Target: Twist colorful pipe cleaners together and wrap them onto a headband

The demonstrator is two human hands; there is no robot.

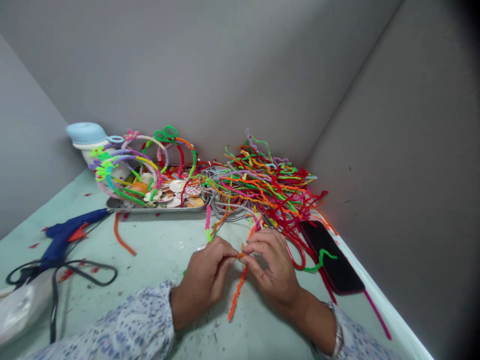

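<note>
Between my two hands is an orange pipe cleaner, bent into a small knot or loop at the fingertips, one straight end hanging toward me. My left hand pinches it from the left with thumb and forefinger. From the other side, the thumb and fingers of my right hand are closed on the same spot. Just beyond my left hand stands a pink and lime-green piece of pipe cleaner. Red-handled scissors lie beside my right hand, partly hidden by it.
A heap of coloured pipe cleaners lies at the back right, a black phone in front of it. Wrapped headbands rest on a metal tray of round discs. A bottle, blue glue gun and cable are left.
</note>
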